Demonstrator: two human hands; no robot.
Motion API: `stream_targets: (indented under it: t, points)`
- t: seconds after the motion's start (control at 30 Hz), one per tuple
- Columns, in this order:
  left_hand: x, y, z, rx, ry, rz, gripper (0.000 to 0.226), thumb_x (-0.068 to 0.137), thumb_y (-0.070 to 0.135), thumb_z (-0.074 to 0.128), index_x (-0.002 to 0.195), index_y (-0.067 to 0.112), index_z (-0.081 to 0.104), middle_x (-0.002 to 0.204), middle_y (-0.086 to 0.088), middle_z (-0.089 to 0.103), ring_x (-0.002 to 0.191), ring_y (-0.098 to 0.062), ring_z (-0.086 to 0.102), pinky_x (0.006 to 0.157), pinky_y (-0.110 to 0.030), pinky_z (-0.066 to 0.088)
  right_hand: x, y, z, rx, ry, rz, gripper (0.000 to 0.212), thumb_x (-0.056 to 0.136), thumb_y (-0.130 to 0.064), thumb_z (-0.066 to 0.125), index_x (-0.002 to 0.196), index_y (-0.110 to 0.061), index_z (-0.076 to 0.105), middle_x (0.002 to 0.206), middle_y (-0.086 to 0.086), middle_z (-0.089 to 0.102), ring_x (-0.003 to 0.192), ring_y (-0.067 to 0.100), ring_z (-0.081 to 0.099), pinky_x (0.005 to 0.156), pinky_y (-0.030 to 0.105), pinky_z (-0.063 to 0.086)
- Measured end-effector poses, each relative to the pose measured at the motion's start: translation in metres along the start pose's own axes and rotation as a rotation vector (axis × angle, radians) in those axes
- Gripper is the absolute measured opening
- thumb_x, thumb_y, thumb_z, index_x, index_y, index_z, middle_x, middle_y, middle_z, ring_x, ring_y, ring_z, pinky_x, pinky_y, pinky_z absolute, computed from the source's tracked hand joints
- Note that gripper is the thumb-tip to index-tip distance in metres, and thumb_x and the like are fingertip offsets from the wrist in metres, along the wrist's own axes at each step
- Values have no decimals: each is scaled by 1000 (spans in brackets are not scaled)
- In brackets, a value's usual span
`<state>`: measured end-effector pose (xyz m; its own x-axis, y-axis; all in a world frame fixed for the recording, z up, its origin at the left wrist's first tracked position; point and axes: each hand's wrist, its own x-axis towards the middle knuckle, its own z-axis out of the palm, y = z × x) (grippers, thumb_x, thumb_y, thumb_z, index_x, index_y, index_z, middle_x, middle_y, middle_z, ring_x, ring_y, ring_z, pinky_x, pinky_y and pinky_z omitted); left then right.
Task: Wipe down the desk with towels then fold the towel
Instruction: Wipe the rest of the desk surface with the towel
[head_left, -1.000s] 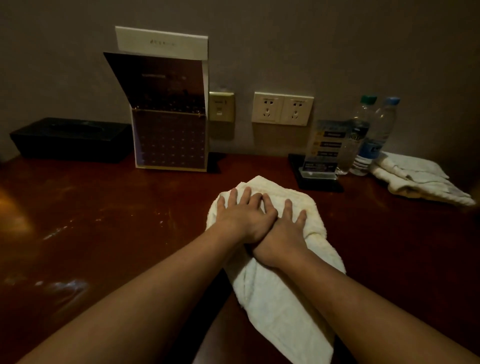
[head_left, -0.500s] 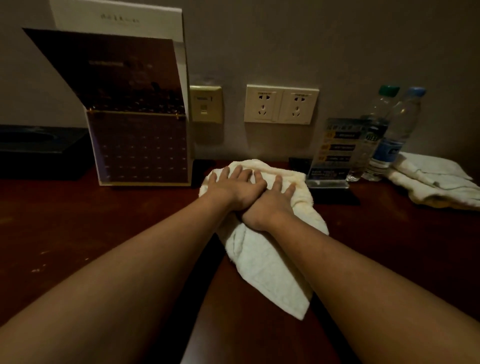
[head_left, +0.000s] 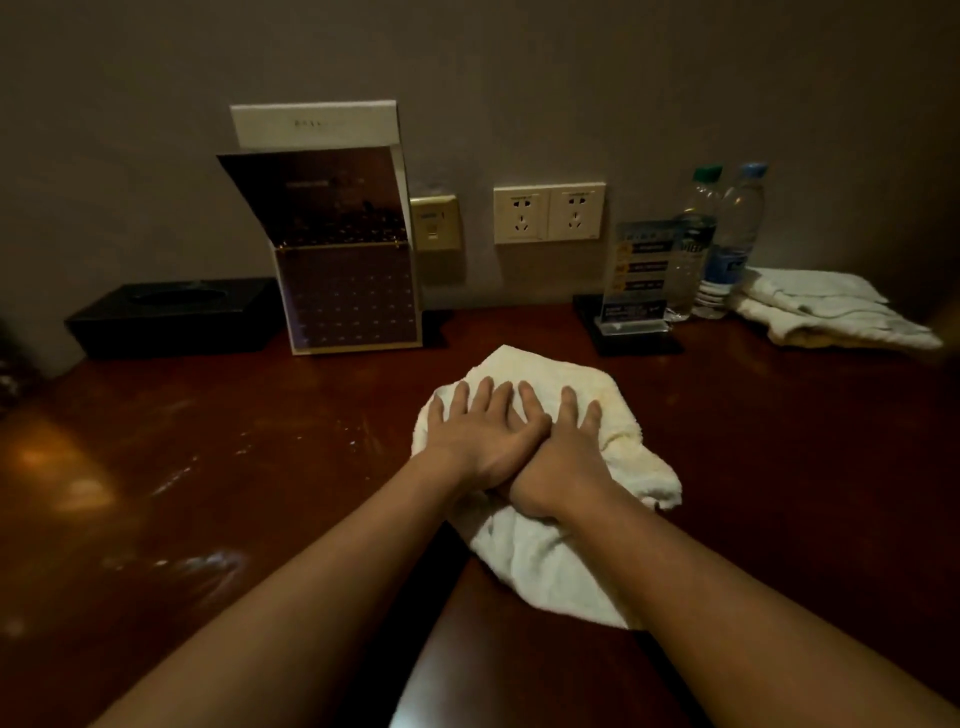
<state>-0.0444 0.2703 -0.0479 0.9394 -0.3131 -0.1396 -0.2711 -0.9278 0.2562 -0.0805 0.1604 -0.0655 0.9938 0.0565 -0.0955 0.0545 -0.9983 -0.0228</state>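
A bunched white towel (head_left: 550, 556) lies on the dark red wooden desk (head_left: 260, 467), near its middle. My left hand (head_left: 480, 436) presses flat on the towel's far part, fingers spread and straight. My right hand (head_left: 563, 457) lies beside it on the towel, partly tucked under the left hand's edge, fingers also straight. The towel's near end trails toward the desk's front edge between my forearms.
Along the back wall stand a black tissue box (head_left: 171, 317), an open brochure stand (head_left: 348, 260), a small acrylic sign (head_left: 636, 280) on a black base and two water bottles (head_left: 717, 239). Another white towel (head_left: 826, 317) lies folded at the far right. Wet streaks mark the desk's left side.
Both hands pushed the towel to the back of the desk near the wall, then drew it back toward the middle. They stay pressed flat on it.
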Motion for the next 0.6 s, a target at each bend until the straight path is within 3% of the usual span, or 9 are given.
stream_targets:
  t: [0.2, 0.3, 0.4, 0.5, 0.6]
  points:
    - [-100, 17, 24, -10, -2, -2, 87, 90, 83, 6, 161, 35, -7, 169, 3, -16, 154, -27, -23, 120, -58, -17, -101, -14, 9, -73, -25, -40, 103, 91, -80, 37, 155, -38, -32, 163, 0, -41, 147, 45, -37, 116, 69, -19]
    - [-127, 28, 30, -22, -32, -71, 84, 92, 79, 6, 161, 34, -12, 168, 3, -22, 151, -28, -29, 117, -59, -21, -131, -19, 11, -79, -43, -54, 102, 74, -91, 10, 145, -42, -43, 158, -2, -48, 144, 45, -42, 115, 70, -19]
    - [-140, 31, 31, 13, -101, -87, 82, 93, 78, 3, 159, 35, -18, 165, 2, -31, 148, -30, -36, 115, -61, -23, -148, -26, 10, -96, -94, -45, 97, 72, -94, 9, 125, -44, -56, 140, -3, -63, 140, 46, -46, 112, 72, -21]
    - [-148, 32, 29, 32, -184, -94, 82, 92, 79, 1, 156, 35, -25, 161, 2, -39, 143, -30, -42, 113, -63, -25, -160, -33, 7, -99, -121, -49, 100, 55, -91, -7, 127, -44, -57, 151, -2, -56, 139, 47, -48, 110, 74, -20]
    - [-156, 32, 26, 63, -288, -91, 87, 89, 84, 2, 154, 35, -30, 157, 3, -45, 139, -32, -46, 112, -64, -26, -172, -35, 6, -127, -168, -28, 102, 72, -96, 10, 130, -41, -53, 150, -2, -56, 138, 47, -48, 110, 74, -21]
